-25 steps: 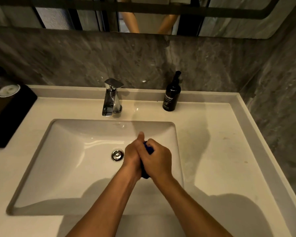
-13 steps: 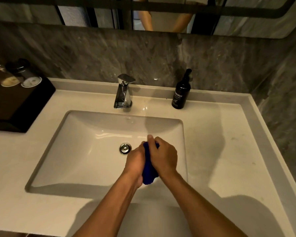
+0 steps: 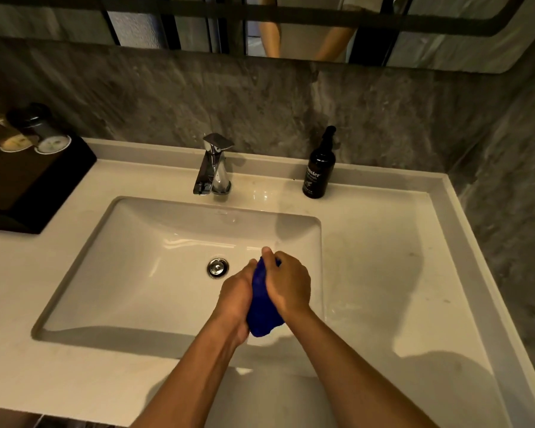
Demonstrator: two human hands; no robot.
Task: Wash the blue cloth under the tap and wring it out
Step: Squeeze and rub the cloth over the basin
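Both hands, left hand and right hand, have their fingers clenched round the bunched blue cloth over the sink, right of frame centre, below the tap.

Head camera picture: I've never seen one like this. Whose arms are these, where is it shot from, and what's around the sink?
No machine here: a person wears a camera on the head, looking down at their own arms. The left hand and right hand squeeze a bunched blue cloth between them over the sink. No water shows at the tap. On the counter stand a dark bottle and, far left, a black tray with blurred cups. The mirror above reflects the person's arms.
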